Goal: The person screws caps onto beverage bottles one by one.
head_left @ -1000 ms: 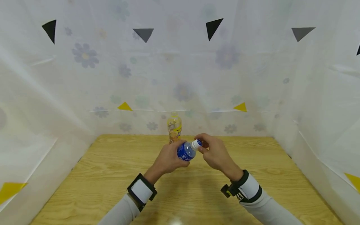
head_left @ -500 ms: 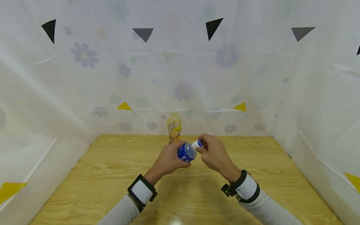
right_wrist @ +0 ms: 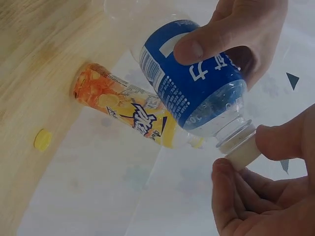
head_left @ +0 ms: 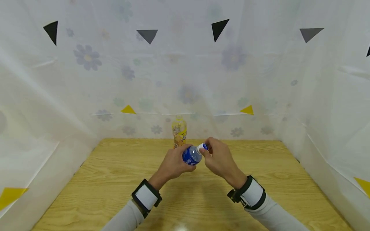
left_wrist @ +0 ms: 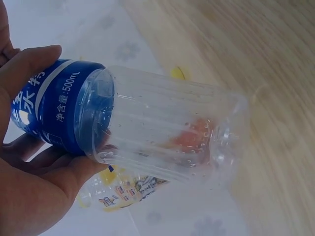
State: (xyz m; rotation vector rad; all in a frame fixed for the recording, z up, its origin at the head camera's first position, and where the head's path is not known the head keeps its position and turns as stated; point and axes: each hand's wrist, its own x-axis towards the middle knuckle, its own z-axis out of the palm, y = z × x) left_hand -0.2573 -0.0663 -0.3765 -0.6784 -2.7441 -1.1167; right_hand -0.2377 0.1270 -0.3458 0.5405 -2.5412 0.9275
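My left hand [head_left: 173, 163] grips a clear plastic bottle [head_left: 190, 156] round its blue label. The bottle is tilted, its neck toward the right hand and its base toward the table in the left wrist view. Thumb and fingers of my right hand [head_left: 222, 159] pinch the white cap [right_wrist: 243, 153], which sits at the mouth of the bottle. In the head view the cap's blue top shows between the fingertips. The clear lower part of the bottle [left_wrist: 162, 125] shows a few droplets and no liquid.
A second bottle [head_left: 179, 131], with a yellow and orange label and no cap on it, stands upright on the wooden table [head_left: 115, 173] behind the hands. A yellow cap [right_wrist: 43, 139] lies on the tabletop near it. Patterned white sheeting [head_left: 185, 73] closes off the back and sides.
The right thumb has come up against the side of the white cap and the right hand has turned slightly. The left hand and its bottle stay nearly in place.
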